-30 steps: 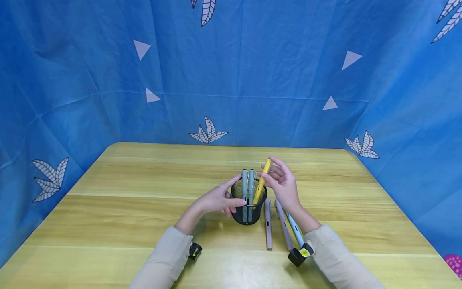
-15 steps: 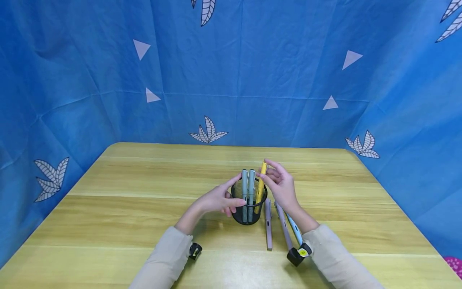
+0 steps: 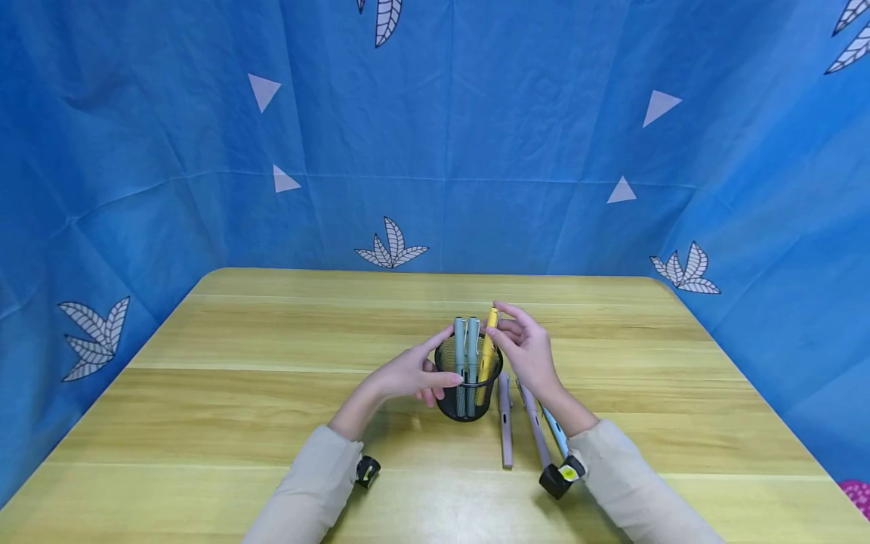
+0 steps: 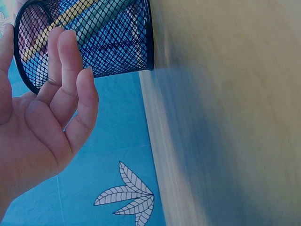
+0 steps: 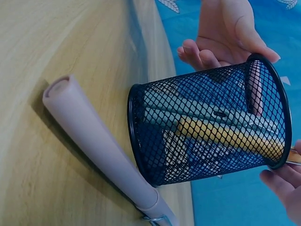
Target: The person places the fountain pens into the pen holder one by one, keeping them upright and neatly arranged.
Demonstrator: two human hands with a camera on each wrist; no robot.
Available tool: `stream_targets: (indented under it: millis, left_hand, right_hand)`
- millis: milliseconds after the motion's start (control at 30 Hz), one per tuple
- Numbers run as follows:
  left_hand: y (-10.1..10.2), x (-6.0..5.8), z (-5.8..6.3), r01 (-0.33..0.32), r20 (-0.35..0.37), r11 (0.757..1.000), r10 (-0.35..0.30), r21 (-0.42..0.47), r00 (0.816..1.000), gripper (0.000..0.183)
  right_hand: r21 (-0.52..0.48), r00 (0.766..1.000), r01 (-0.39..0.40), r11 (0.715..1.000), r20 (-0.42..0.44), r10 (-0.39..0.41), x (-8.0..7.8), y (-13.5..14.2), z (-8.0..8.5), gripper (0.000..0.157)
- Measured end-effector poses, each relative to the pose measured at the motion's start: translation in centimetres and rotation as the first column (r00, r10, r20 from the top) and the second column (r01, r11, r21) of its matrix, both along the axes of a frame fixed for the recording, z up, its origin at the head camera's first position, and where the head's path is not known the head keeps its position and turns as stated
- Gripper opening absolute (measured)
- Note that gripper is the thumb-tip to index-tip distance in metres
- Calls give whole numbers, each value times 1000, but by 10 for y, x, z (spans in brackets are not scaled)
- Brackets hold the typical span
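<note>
A black mesh pen cup [image 3: 464, 400] stands upright on the table. My left hand [image 3: 408, 374] holds it from the left, thumb at the near rim and index finger at the far rim; its other fingers curl beside the mesh in the left wrist view. Two grey-green pens [image 3: 466, 355] stand in the cup. My right hand [image 3: 526, 344] pinches the capped end of a yellow pen [image 3: 486, 363], whose lower part is inside the cup, seen through the mesh in the right wrist view.
Two mauve pens [image 3: 506, 423] lie right of the cup, one close by it. A light blue pen [image 3: 556, 431] lies beyond them, partly under the right wrist. A blue patterned cloth [image 3: 435, 136] hangs behind the wooden table [image 3: 272, 325].
My right hand has moved left and slightly down with the yellow pen, which now stands more upright and deeper in the cup. My left hand has stayed on the cup.
</note>
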State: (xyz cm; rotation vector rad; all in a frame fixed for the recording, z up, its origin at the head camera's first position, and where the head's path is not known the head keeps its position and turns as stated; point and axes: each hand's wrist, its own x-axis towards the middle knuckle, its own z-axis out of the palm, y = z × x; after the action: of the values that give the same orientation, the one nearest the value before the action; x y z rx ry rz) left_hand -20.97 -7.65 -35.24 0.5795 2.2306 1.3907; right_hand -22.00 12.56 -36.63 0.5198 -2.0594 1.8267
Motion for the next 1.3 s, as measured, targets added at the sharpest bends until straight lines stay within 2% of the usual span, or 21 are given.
stream_targets:
  millis: [100, 300, 433, 700, 833, 1000, 1300]
  left_hand:
    - [0, 2, 3, 1, 2, 1000, -1, 3, 1000, 77]
    - [0, -8, -13, -6, -4, 1000, 6, -1, 1000, 79]
    - [-1, -13, -18, 1, -1, 1000, -1, 11, 1000, 80]
    - [-2, -12, -18, 4, 4, 1000, -4, 18, 1000, 79]
    - [-2, -11, -17, 1, -4, 1000, -1, 19, 1000, 79]
    - [-2, -11, -17, 0, -4, 1000, 0, 22, 1000, 80]
    - [-2, -13, -18, 10, -13, 1000, -10, 13, 1000, 80]
  right_hand:
    - [25, 1000, 9, 1000, 1, -9, -3, 0, -3, 38]
    - [39, 999, -5, 999, -40, 6, -3, 0, -5, 35]
    - [71, 999, 12, 997, -44, -9, -2, -1, -4, 30]
    - [106, 999, 15, 994, -40, -11, 12, -8, 12, 28]
    - [105, 1000, 15, 994, -9, -14, 6, -5, 5, 29]
    - [115, 1000, 23, 993, -17, -22, -1, -2, -5, 30]
    - [109, 999, 20, 994, 28, -24, 1, 0, -6, 36]
